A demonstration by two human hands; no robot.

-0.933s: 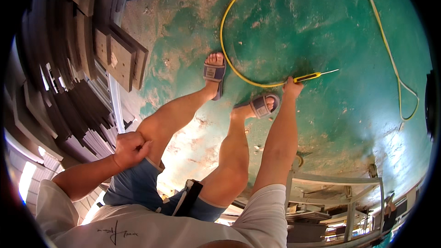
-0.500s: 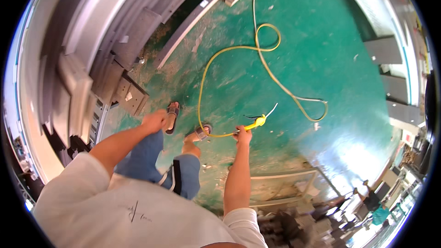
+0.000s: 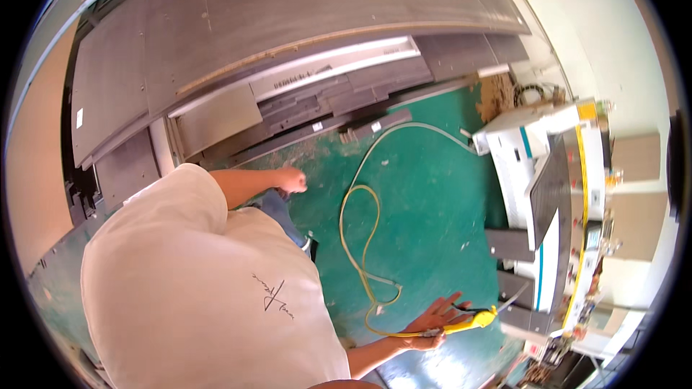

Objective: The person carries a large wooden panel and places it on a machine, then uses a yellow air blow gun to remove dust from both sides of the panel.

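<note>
Over at the lower right of the frame, I see the person's right hand point(image 3: 429, 323) clamped on a yellow air gun point(image 3: 472, 321) by its handle, the fingers fanned out away from it. Its thin nozzle point(image 3: 513, 297) slants toward the right edge, across a dark grey panel in view. From the grip a yellow hose point(image 3: 393, 334) runs left, then loops up the middle of the frame over the green floor point(image 3: 440, 209). The left hand point(image 3: 291, 180), just left of centre, has its fingers curled together with nothing showing in it, near the blue shorts point(image 3: 277, 212). Large brown boards point(image 3: 324, 0) fill the top, and a white cabinet point(image 3: 510, 176) stands at the right.
</note>
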